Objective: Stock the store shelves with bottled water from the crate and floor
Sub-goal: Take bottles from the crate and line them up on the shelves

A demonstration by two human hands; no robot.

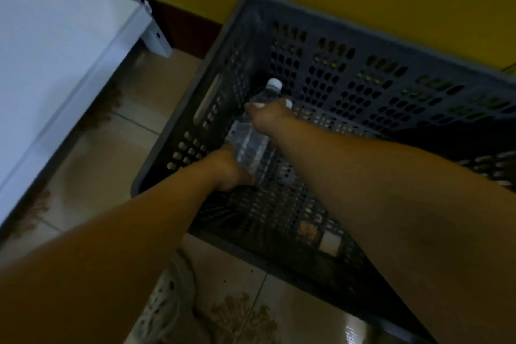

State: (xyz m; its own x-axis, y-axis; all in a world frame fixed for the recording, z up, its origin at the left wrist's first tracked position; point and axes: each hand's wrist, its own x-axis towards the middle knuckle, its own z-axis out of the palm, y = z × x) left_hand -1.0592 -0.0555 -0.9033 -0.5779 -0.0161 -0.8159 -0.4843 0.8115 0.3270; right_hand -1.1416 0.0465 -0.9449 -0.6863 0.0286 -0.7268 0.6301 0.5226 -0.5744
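Observation:
A dark grey perforated plastic crate (363,70) stands on the tiled floor against a yellow wall. Inside it lie clear water bottles with white caps; one bottle (251,145) shows its body, and its cap (274,83) points toward the far wall. A second white cap (289,103) peeks out behind my right hand. My right hand (266,117) grips the bottles near their shoulders. My left hand (226,169) curls around the lower end of the bottle, at the crate's left wall. The exact number of bottles is hidden by my hands.
A white shelf board (55,64) with a bracket (156,36) juts in at the upper left, above beige floor tiles (106,165). A light perforated shoe (170,301) shows at the bottom. The crate's right part holds little besides a small scrap (331,241).

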